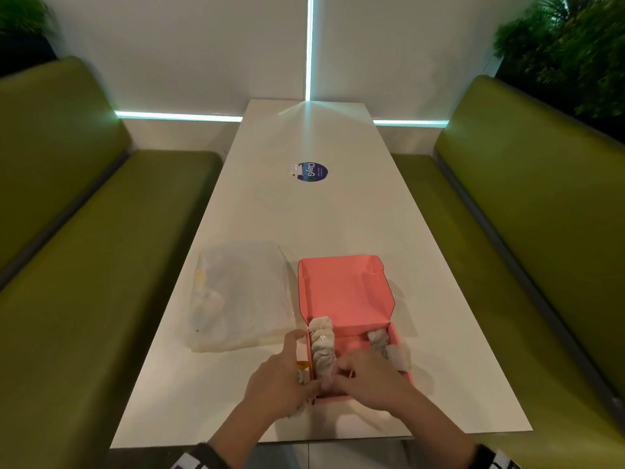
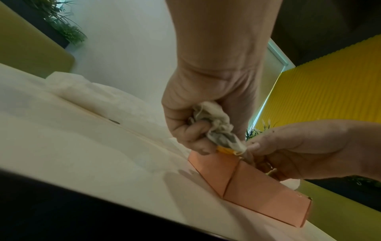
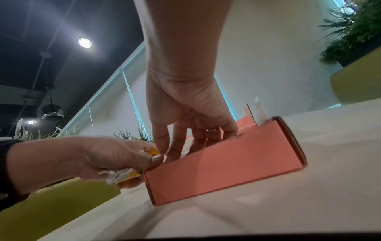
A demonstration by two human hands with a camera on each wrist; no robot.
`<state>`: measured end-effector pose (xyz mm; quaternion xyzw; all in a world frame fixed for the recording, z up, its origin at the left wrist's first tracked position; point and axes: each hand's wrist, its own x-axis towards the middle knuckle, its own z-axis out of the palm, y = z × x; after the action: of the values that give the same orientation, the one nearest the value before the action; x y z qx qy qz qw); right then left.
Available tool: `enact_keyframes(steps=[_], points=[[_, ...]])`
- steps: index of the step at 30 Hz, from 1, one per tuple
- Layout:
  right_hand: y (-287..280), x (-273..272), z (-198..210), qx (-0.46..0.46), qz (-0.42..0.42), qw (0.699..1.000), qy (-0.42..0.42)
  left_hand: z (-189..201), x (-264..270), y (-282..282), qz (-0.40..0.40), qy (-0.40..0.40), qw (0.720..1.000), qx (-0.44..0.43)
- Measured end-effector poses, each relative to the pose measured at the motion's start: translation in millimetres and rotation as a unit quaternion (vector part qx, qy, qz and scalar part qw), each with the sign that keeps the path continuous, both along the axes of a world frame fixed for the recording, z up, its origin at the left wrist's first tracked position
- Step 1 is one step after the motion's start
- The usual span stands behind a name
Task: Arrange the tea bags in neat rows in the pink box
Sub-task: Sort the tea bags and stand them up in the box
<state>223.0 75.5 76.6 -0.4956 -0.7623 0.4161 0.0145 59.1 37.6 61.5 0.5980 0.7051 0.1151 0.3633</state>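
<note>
We see the left hand [image 2: 206,97] curled round a crumpled bunch of tea bags [image 2: 216,125], with a yellow tag [image 2: 225,150] poking out below the fingers; it sits at the near left corner of the pink box [image 1: 351,292], its thumb stretched along the box's left wall. The right hand [image 1: 368,380] reaches down into the near end of the box with its fingers pointing downward and fairly close together. From the right wrist view its thumb and forefinger seem to meet near the left hand's thumb, but we cannot tell whether they pinch a tea bag or only touch one. A ring [image 3: 213,130] shows on one finger.

The right hand covers the near part of the box floor, so we cannot make out what lies under it. The wrist views show only the outer walls of the box, not its inside, and both forearms are cut off at the lower edge of the head view.

The box stands on the white table [image 1: 304,214] with its lid tipped back and open. Along its left wall runs a row of tea bags [image 1: 323,346], packed one behind the other. At its right side lie a few loose tea bags [image 1: 389,346], one of them hanging over the right wall. Just left of the box lies a clear plastic bag [image 1: 240,296], flat and crumpled, with a little pale stuff inside that we cannot identify.
</note>
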Motion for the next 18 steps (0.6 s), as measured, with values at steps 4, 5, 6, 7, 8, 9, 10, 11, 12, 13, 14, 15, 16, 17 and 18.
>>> enact_keyframes(steps=[4,5,6,7,8,9,10,11,12,13,14,15,16,17,18], points=[[-1,-7,3,-0.067,0.019,0.998,0.006,-1,1,0,-0.009,0.013,1.000,0.000],[-1,-9,3,-0.063,0.026,0.998,0.009,-1,1,0,-0.010,0.014,1.000,-0.001],[-1,-11,6,-0.051,0.038,0.998,0.005,-2,1,0,-0.012,0.014,1.000,-0.002],[0,-11,7,-0.038,0.049,0.998,-0.004,-2,1,0,-0.011,0.014,1.000,-0.003],[0,-10,7,-0.017,0.059,0.998,-0.016,-3,1,1,-0.009,0.013,1.000,-0.006],[0,-9,6,0.002,0.063,0.998,-0.027,-3,1,1,-0.006,0.011,1.000,-0.009],[0,-6,5,0.016,0.061,0.997,-0.036,-4,1,1,-0.002,0.010,1.000,-0.014],[-1,-5,5,0.023,0.056,0.997,-0.040,-4,2,0,0.004,0.009,1.000,-0.017],[-2,-5,5,0.019,0.054,0.998,-0.041,-5,2,0,0.010,0.007,1.000,-0.021],[-2,-5,4,0.008,0.054,0.998,-0.041,-6,2,1,0.014,0.007,1.000,-0.021],[-2,-6,3,-0.009,0.056,0.998,-0.041,-7,2,1,0.016,0.009,1.000,-0.022],[-2,-8,-1,-0.022,0.055,0.998,-0.038,-7,3,1,0.016,0.011,1.000,-0.022],[-2,-9,-2,-0.034,0.050,0.998,-0.035,-6,3,1,0.016,0.010,1.000,-0.023],[-2,-11,-3,-0.041,0.046,0.998,-0.033,-6,3,1,0.015,0.007,1.000,-0.023],[-1,-10,-3,-0.043,0.045,0.997,-0.036,-6,3,1,0.016,0.005,1.000,-0.024]])
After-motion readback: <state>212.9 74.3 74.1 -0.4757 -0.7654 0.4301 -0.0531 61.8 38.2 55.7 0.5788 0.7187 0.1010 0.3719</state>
